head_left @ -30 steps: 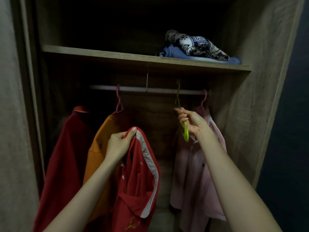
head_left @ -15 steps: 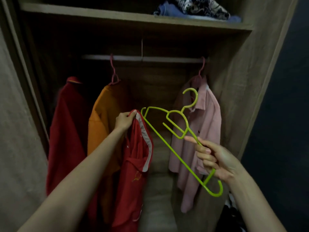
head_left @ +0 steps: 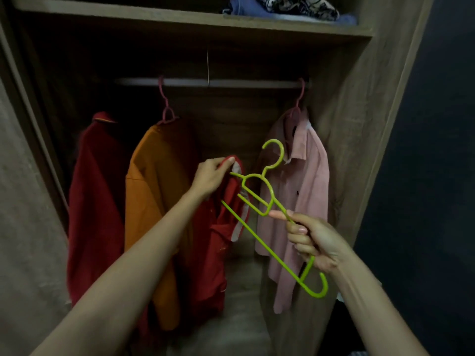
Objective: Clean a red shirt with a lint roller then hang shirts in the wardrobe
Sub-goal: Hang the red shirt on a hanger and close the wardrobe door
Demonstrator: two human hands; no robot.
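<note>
Looks like a bedroom closet at home: wooden wardrobe (head_left: 365,104), shirts on pink hangers (head_left: 165,109) along the rail (head_left: 231,83), folded clothes (head_left: 282,7) on the top shelf (head_left: 154,15).

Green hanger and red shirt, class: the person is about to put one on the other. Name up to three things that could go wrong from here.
1. The left hand pinches the red shirt only at its collar, so it may slip and drop.
2. The right hand holds the green hanger near one end, tilted; its far tip could snag the collar.
3. The pink shirt hangs close behind; the hanger's hook could catch it.
</note>
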